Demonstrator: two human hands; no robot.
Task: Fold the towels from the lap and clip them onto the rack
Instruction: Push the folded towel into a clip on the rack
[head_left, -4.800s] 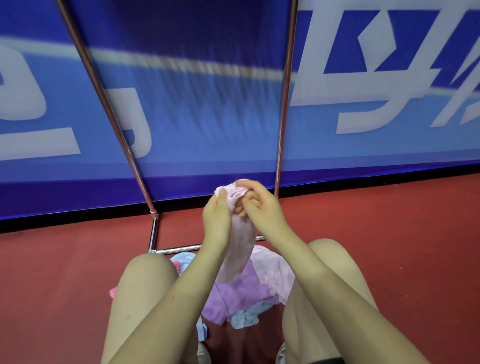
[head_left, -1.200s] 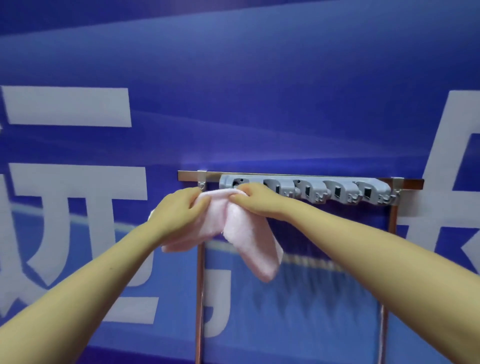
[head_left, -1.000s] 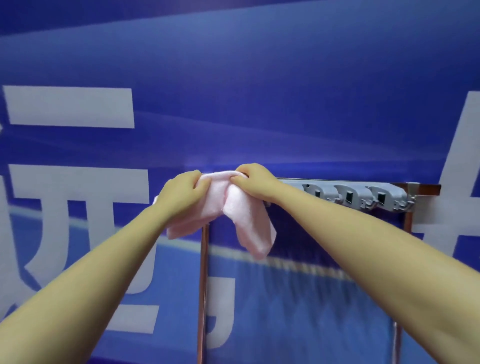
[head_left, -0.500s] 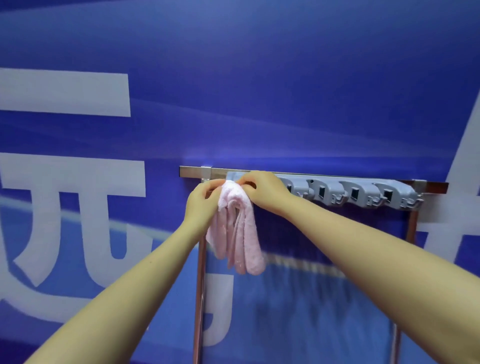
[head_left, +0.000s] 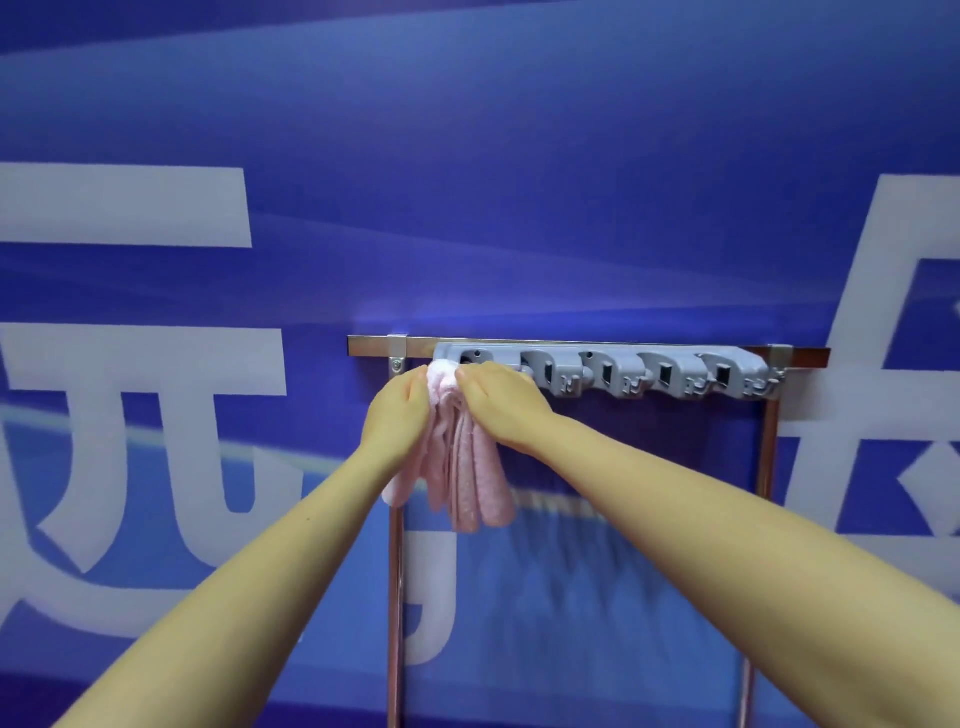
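A folded pink towel hangs in bunched pleats from between my two hands. My left hand grips its top from the left and my right hand grips it from the right. Both hold the towel's top against the leftmost clip of the grey clip strip. That strip is mounted on the metal rack bar. The leftmost clip is mostly hidden behind my hands, so I cannot tell whether the towel is caught in it. The other clips hold nothing.
The rack's left post and right post run down from the bar. Behind stands a blue banner wall with large white characters. The lap and the remaining towels are out of view.
Since the lap, the towel was raised to the rack. Over the last second my hands drew together, bunching the spread towel into narrow pleats at the leftmost clip.
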